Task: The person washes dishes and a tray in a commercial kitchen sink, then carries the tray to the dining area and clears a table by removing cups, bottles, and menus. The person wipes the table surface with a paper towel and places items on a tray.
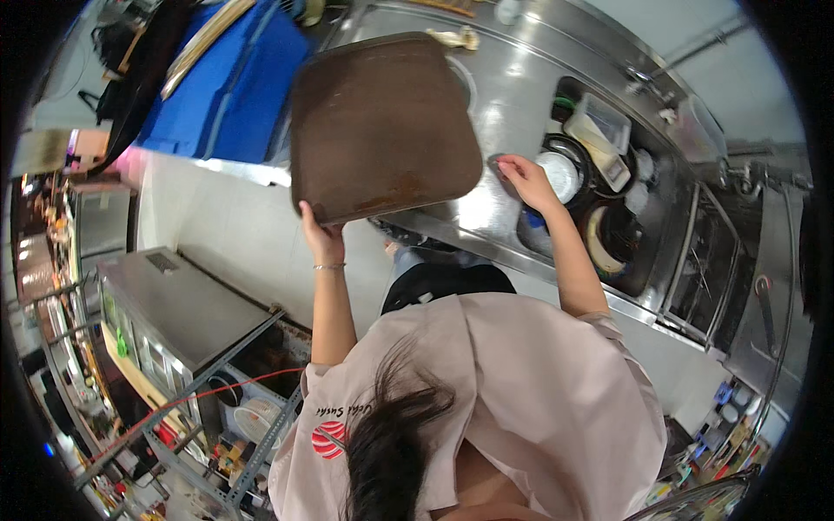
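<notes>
My left hand (pixel 322 236) grips the near left corner of a brown serving tray (pixel 384 124), whose broad face shows rusty-looking stains by its near edge. The tray is held up over the left part of a stainless steel counter (pixel 505 124) and hides part of a round rim behind it. Just right of the tray is my right hand (pixel 521 179), raised above the counter near the sink's edge, fingers bent; whether it holds anything small cannot be told. Beside it, the sink (pixel 651 260) holds a white bowl (pixel 559 177), clear plastic containers (pixel 603 124) and several dark dishes.
A blue plastic bin (pixel 228 84) stands left of the tray. Wall taps (pixel 642 81) rise behind the sink, with a metal rack (pixel 700 260) to its right. A steel cabinet (pixel 189 306) and a metal shelf frame (pixel 247 449) stand at lower left.
</notes>
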Demonstrator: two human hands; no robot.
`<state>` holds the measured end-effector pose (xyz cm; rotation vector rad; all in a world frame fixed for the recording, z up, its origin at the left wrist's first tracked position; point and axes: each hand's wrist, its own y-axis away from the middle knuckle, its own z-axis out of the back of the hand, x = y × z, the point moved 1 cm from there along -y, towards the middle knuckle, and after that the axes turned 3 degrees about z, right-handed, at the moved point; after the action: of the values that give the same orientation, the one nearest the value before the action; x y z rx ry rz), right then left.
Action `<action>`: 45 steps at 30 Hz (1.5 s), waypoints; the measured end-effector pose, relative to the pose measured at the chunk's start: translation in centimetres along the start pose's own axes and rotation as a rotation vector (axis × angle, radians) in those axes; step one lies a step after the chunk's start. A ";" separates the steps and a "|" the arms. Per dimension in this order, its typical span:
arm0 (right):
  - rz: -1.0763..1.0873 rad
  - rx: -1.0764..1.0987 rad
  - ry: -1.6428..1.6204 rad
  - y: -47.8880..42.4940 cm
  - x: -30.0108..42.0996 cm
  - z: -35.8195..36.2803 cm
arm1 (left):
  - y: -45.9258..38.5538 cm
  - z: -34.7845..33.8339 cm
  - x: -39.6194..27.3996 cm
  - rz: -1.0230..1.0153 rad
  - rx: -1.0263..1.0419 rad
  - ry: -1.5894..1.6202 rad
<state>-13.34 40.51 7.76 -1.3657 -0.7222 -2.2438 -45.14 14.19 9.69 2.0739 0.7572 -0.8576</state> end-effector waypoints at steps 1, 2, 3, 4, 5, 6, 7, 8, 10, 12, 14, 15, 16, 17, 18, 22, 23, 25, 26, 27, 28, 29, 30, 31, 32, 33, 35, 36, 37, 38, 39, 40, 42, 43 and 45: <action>0.032 -0.012 0.021 0.3 -0.5 1.6 | 0.8 -1.0 0.5 -0.035 0.000 0.007; 0.044 -0.016 0.001 0.8 -2.2 3.3 | 1.5 -1.4 0.9 -0.080 -0.003 0.015; 0.055 -0.018 -0.016 1.3 -3.7 5.3 | 2.7 -2.5 0.9 -0.099 0.024 0.009; 0.082 -0.070 0.061 2.5 -4.1 7.3 | 3.5 -3.0 0.9 -0.141 -0.057 0.001; 0.019 -0.132 -0.002 4.0 -5.0 9.5 | 3.2 -1.3 1.3 -0.140 -0.088 -0.086; -0.042 -0.203 -0.013 5.9 -6.7 11.8 | 3.9 -2.0 1.5 -0.219 -0.090 -0.062; -0.099 -0.277 -0.022 7.8 -8.5 14.4 | 5.2 -3.6 1.2 -0.257 -0.068 -0.097; -0.153 -0.366 -0.086 9.8 -9.9 16.7 | 5.5 -3.5 1.1 -0.254 -0.071 -0.120; -0.182 -0.455 0.069 13.4 -12.4 21.7 | 7.3 -5.6 -0.1 -0.258 -0.113 -0.123; -0.271 -0.511 0.200 16.9 -14.7 26.8 | 7.4 -5.5 -0.3 -0.276 -0.069 -0.124; -0.309 -0.571 0.371 18.5 -15.0 31.2 | 7.9 -6.5 -0.5 -0.234 -0.072 -0.113; -0.326 -0.588 0.511 18.5 -14.1 33.1 | 8.4 -6.5 -0.1 -0.204 -0.083 -0.108; -0.261 -0.582 0.590 18.7 -14.7 35.4 | 9.2 -7.2 0.4 -0.184 -0.074 -0.110; -0.191 -0.570 0.672 18.4 -15.1 38.1 | 10.1 -7.8 1.1 -0.165 -0.068 -0.108; -0.139 -0.547 0.789 17.1 -14.9 40.1 | 10.9 -8.7 1.7 -0.165 -0.064 -0.104; 0.154 -0.439 1.156 8.1 -9.7 44.6 | 16.3 -11.8 5.5 -0.173 -0.099 -0.045; 0.255 -0.409 1.261 5.8 -8.6 45.4 | 17.3 -12.4 6.8 -0.157 -0.117 -0.032; 0.390 -0.337 1.409 0.9 -9.6 48.6 | 19.2 -14.0 10.2 -0.126 -0.161 -0.009; 0.473 -0.314 1.484 -2.1 -10.1 49.7 | 20.0 -14.5 12.5 -0.132 -0.161 -0.001; 0.561 -0.350 1.594 -4.8 -10.2 49.9 | 20.9 -15.1 14.4 -0.157 -0.186 0.016; 0.636 -0.382 1.697 -6.9 -10.3 49.4 | 22.0 -15.8 16.1 -0.170 -0.212 0.021; 0.710 -0.421 1.796 -8.8 -10.5 49.0 | 23.1 -16.6 17.8 -0.182 -0.237 0.024; 0.856 -0.520 1.774 -10.9 -11.6 49.6 | 24.1 -17.5 19.6 -0.207 -0.234 0.015; 0.846 -0.530 1.799 -12.4 -12.0 49.6 | 25.0 -17.7 21.0 -0.217 -0.231 0.035; 0.831 -0.541 1.824 -13.6 -12.3 49.7 | 25.7 -18.1 22.2 -0.192 -0.225 0.039; 0.813 -0.545 1.848 -14.6 -13.0 49.7 | 26.4 -18.6 23.3 -0.161 -0.223 0.038; 0.604 -0.377 1.854 -16.5 -14.4 50.7 | 27.8 -20.2 25.7 -0.138 -0.306 0.007; 0.469 -0.311 1.913 -17.2 -14.8 50.7 | 28.3 -20.5 26.5 -0.115 -0.291 0.029; 0.328 -0.245 1.968 -17.7 -15.1 50.7 | 28.7 -20.7 27.1 -0.091 -0.273 0.051; 0.466 -0.331 1.996 -17.5 -15.4 51.1 | 29.1 -21.0 27.7 -0.084 -0.231 0.053; 0.418 -0.211 1.990 -17.3 -14.6 50.4 | 29.8 -21.1 28.4 -0.100 -0.218 0.063; 0.359 -0.091 1.987 -16.6 -13.1 49.7 | 30.4 -21.4 29.0 -0.071 -0.227 0.069; 0.418 -0.033 1.941 -15.6 -13.2 49.9 | 30.7 -22.4 30.1 -0.022 -0.234 0.089; 0.451 -0.035 1.835 -14.3 -12.6 49.3 | 31.1 -22.4 30.5 -0.016 -0.243 0.094; 0.492 -0.042 1.625 -10.6 -11.0 49.4 | 31.4 -22.4 31.4 -0.014 -0.225 0.096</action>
<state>18.90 80.33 14.56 0.4733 0.2411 -2.0518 3.87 22.52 9.55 1.9215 0.8793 -0.6520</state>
